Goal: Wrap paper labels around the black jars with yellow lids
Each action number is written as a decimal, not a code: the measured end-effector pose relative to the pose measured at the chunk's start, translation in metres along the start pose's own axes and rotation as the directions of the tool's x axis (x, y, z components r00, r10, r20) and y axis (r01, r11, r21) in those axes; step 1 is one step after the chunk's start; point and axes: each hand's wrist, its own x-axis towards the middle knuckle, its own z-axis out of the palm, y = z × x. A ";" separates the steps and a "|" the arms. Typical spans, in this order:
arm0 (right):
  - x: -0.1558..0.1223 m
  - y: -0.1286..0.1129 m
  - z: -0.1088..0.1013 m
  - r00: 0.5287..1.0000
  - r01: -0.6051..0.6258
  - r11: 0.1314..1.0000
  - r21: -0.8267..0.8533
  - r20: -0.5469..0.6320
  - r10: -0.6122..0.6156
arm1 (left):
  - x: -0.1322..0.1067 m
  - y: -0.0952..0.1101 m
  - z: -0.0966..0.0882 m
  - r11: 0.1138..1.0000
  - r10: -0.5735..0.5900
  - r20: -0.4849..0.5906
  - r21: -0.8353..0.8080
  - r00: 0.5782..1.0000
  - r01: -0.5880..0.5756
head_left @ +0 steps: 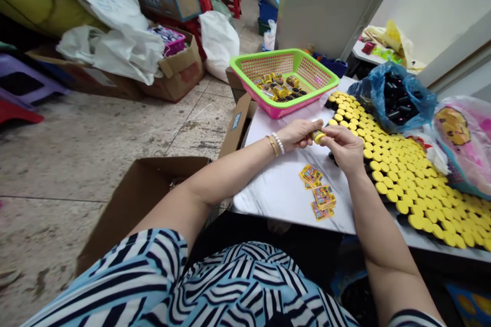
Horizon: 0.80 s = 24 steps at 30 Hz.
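Between my two hands, above the white table (268,184), is a small cylinder with a yellow end (318,136). My left hand (297,134) grips it from the left, thumb on top. With closed fingers, my right hand (345,147) pinches its yellow end. Just below them on the table lie small piles of printed yellow stickers or cards (322,196). To the right of my right hand stand many black pieces with round yellow tops (406,173), packed close together. A green and pink basket (286,55) beyond my hands holds several yellow-labelled cylinders (282,91).
A blue plastic bag (422,97) of black pieces and a pink printed bag (466,138) stand at the table's right. An open cardboard box (126,204) sits on the floor left of me. Further left are boxes, white sacks (218,38) and a purple stool (28,82).
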 end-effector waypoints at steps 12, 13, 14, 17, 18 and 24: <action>-0.005 -0.007 0.009 0.986 0.137 0.975 -0.173 -0.067 -0.150 | -0.011 0.014 0.005 0.986 -0.093 0.036 -0.135 0.995 0.097; -0.006 -0.009 0.010 0.982 0.148 0.967 -0.207 -0.088 -0.170 | -0.012 0.015 0.006 0.983 -0.104 0.043 -0.150 0.994 0.109; -0.007 -0.009 0.011 0.978 0.151 0.964 -0.219 -0.109 -0.177 | -0.013 0.016 0.006 0.979 -0.111 0.059 -0.167 0.992 0.119; -0.008 -0.006 0.012 0.979 0.116 0.984 -0.135 -0.152 -0.136 | -0.015 0.021 0.005 0.975 -0.093 0.104 -0.190 0.990 0.112; -0.008 -0.005 0.011 0.985 0.093 0.991 -0.095 -0.137 -0.106 | -0.015 0.021 0.005 0.979 -0.079 0.109 -0.181 0.991 0.098; -0.008 -0.005 0.009 0.988 0.111 0.975 -0.193 -0.081 -0.129 | -0.012 0.014 0.005 0.989 -0.019 0.086 -0.145 0.996 0.032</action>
